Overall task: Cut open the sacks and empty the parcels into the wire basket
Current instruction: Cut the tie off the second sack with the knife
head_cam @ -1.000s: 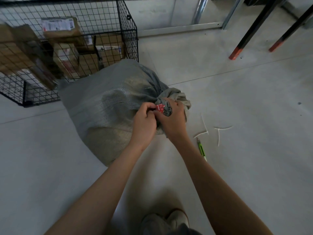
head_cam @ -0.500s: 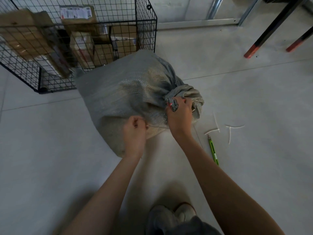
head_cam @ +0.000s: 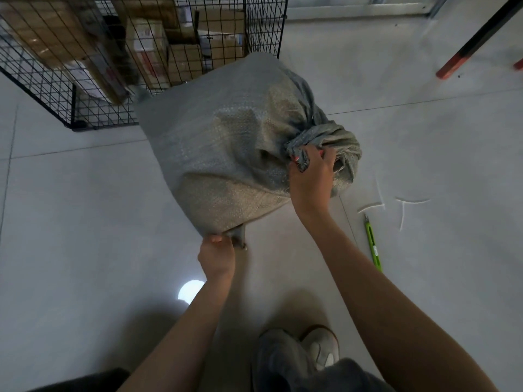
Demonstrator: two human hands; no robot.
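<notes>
Sack point(head_cam: 226, 142) is on the floor point(head_cam: 85, 222), its far end butted against the wire basket point(head_cam: 263, 24), so the dump distance looks short. The right hand point(head_cam: 311, 182) is clenched round the bunched neck point(head_cam: 325, 137). A small red-and-grey item is pinched in the same grip; I can't tell what it is. The left hand point(head_cam: 216, 257) is curled round the near bottom corner point(head_cam: 237, 236), pinching a tab of fabric. My read is that a neck-plus-opposite-corner hold is a lift-and-tip grip: one hand controls the mouth, the other raises the base so the contents slide out. The neck looks gathered but I can't see a tie on it, and I can't see whether the mouth is open, since the hand covers it. The green utility knife point(head_cam: 373, 244) lies on the floor just right of the right forearm, with white cut ties point(head_cam: 371, 206) beside it. It was probably parked there so both hands are free for the lift and it stays within reach for the next sack. The basket already holds cardboard parcels point(head_cam: 184, 55) stacked against the mesh, so earlier sacks have likely been emptied. The sack bulges and is lumpy, so I judge it full. Expect it to be heavy and floppy, with the woven fabric prone to slipping at the corner pinch. One risk is the sack catching on the basket rim during the tip.
</notes>
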